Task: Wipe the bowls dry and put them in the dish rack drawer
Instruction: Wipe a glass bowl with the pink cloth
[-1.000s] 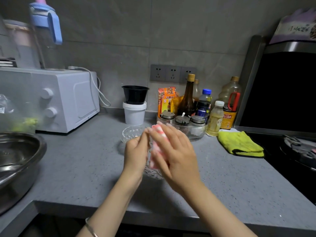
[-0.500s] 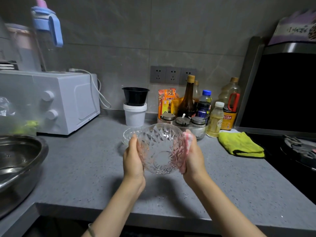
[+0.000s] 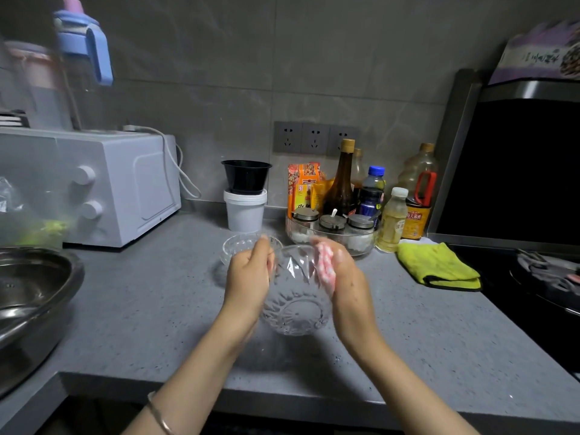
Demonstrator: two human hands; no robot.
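I hold a clear cut-glass bowl (image 3: 295, 296) above the grey counter (image 3: 150, 309), its base turned toward me. My left hand (image 3: 248, 277) grips the bowl's left rim. My right hand (image 3: 342, 277) presses a pink and white cloth (image 3: 324, 265) against the bowl's right side. A second clear glass bowl (image 3: 241, 246) sits on the counter just behind my left hand. The dish rack drawer is not in view.
A steel basin (image 3: 34, 296) lies at the left edge, with a white microwave (image 3: 103, 186) behind it. A white tub with a black bowl on top (image 3: 245, 196), bottles and a spice-jar tray (image 3: 332, 227) line the wall. A yellow cloth (image 3: 436, 265) and the black stove (image 3: 539, 277) are at right.
The bowl has tipped so that its base faces me and has dropped a little. The cloth slid from over the bowl to its right side.
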